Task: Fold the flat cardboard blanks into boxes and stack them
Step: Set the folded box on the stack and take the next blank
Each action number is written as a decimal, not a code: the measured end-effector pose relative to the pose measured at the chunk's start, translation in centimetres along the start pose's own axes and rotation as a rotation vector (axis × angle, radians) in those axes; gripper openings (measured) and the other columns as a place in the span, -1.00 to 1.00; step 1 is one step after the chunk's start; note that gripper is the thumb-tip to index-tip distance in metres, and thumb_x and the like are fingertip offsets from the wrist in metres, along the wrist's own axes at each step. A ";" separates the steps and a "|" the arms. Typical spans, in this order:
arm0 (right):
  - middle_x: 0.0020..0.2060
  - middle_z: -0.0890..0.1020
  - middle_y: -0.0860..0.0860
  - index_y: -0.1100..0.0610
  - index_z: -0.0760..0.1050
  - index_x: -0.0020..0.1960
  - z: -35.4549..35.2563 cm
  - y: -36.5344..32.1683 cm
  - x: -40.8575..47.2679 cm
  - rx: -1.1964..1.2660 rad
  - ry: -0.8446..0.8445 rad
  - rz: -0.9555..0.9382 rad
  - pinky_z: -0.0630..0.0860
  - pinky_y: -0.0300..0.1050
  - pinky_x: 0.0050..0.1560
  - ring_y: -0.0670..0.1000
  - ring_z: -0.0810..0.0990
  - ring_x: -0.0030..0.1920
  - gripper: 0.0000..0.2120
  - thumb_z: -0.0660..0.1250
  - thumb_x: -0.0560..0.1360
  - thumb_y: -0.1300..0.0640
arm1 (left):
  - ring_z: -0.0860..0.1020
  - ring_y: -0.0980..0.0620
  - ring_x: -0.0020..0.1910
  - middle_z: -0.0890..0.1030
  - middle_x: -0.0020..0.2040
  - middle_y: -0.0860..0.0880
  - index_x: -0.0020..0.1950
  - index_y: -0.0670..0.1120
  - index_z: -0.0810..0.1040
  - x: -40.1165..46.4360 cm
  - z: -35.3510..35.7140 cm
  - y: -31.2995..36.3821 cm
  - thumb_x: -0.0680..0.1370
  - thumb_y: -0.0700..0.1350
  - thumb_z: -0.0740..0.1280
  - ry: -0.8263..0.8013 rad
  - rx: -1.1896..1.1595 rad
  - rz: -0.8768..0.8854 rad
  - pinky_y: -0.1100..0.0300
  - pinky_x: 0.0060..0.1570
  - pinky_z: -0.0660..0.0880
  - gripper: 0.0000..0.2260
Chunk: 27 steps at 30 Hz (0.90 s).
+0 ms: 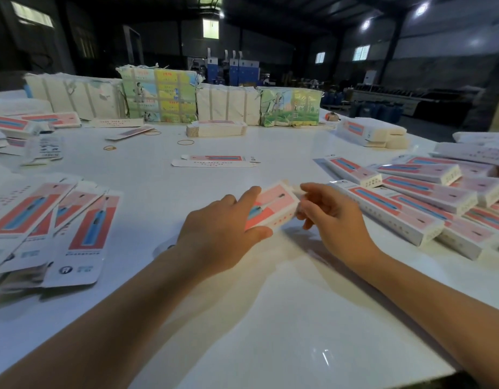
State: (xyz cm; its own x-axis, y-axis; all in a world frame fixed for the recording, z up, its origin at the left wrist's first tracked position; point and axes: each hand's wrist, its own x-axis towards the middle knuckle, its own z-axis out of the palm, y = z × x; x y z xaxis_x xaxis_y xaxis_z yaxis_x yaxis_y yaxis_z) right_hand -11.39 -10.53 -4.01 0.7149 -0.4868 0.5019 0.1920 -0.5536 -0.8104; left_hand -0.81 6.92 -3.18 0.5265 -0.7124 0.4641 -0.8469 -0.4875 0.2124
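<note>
A pink-and-white toothbrush box (273,204) is raised just above the white table (270,318) at centre. My left hand (223,231) grips its near part, index finger stretched along the top face and thumb under the side. My right hand (332,217) pinches the small flap at the box's far right end. A fan of flat blanks (57,220) lies to the left. Several folded boxes (427,197) are piled in rows on the right.
One part-opened blank (214,161) lies mid-table. Rubber bands (185,142) are scattered behind it, near a small stack of blanks (216,128). Wrapped paper bundles (161,94) line the far edge. More boxes (371,134) sit far right; the table's near edge runs lower right.
</note>
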 end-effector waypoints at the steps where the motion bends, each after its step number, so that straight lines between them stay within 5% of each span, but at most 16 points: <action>1: -0.30 0.64 -0.06 0.11 0.48 0.20 -0.1 0.0 0.1 0.031 -0.001 0.030 0.54 -0.21 -0.27 -0.04 0.60 -0.28 -0.77 0.26 0.56 0.27 | 0.47 0.05 0.15 0.42 0.27 0.06 0.48 0.17 -0.04 -0.1 0.0 0.1 0.53 0.29 0.09 0.005 0.001 0.012 0.17 -0.04 0.40 -0.41; 5: -0.42 0.60 -0.11 -0.04 0.34 0.34 -0.3 0.4 0.4 -0.005 -0.045 0.103 0.48 -0.29 -0.39 -0.15 0.53 -0.42 -0.63 0.21 0.59 0.23 | 0.44 0.03 0.16 0.43 0.24 0.04 0.50 0.16 -0.07 -0.6 0.2 0.7 0.53 0.31 0.07 0.020 0.088 0.116 0.17 -0.05 0.41 -0.39; 11: -0.41 0.60 -0.23 0.00 0.58 -0.14 -0.3 -0.1 0.1 -0.115 -0.074 0.068 0.39 -0.37 -0.43 -0.18 0.48 -0.46 -0.69 0.17 0.57 0.30 | 0.44 0.04 0.15 0.42 0.25 0.03 0.50 0.14 -0.10 -0.9 0.5 1.0 0.53 0.31 0.04 0.036 0.151 0.178 0.17 -0.04 0.46 -0.38; 22: -0.26 0.57 -0.06 0.12 0.49 -0.13 -0.5 -0.7 -0.3 -0.304 -0.141 0.027 0.44 -0.23 -0.23 -0.17 0.51 -0.29 -0.86 0.20 0.58 0.21 | 0.46 0.02 0.09 0.44 0.21 0.03 0.48 0.12 -0.08 -1.3 1.0 1.3 0.53 0.32 -0.01 0.100 0.219 0.228 0.20 -0.21 0.34 -0.41; 25: 0.04 0.50 0.01 0.04 0.55 0.08 -0.8 -0.7 0.0 -0.557 -0.023 -0.155 0.37 -0.21 0.00 -0.11 0.46 0.01 -0.83 0.22 0.57 0.08 | 0.45 0.02 0.08 0.44 0.18 0.03 0.47 0.13 -0.07 -1.1 1.0 1.5 0.53 0.32 -0.02 0.140 0.184 0.182 0.18 -0.20 0.34 -0.42; 27: 0.24 0.36 0.03 -0.03 0.38 0.37 -0.9 -0.4 0.3 -0.511 0.043 -0.107 0.33 -0.16 0.15 -0.04 0.37 0.21 -0.60 0.27 0.55 -0.01 | 0.45 0.03 0.08 0.45 0.18 0.04 0.46 0.14 -0.06 -1.2 0.9 1.6 0.52 0.32 -0.01 0.158 0.141 0.155 0.20 -0.21 0.32 -0.43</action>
State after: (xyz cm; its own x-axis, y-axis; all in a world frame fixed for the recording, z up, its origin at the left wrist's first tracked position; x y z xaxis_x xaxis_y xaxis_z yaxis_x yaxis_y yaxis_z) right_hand -11.89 -11.04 -3.27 0.6787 -0.4308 0.5948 -0.0975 -0.8556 -0.5083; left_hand -2.74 6.49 -4.13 0.3633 -0.7020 0.6125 -0.8919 -0.4520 0.0109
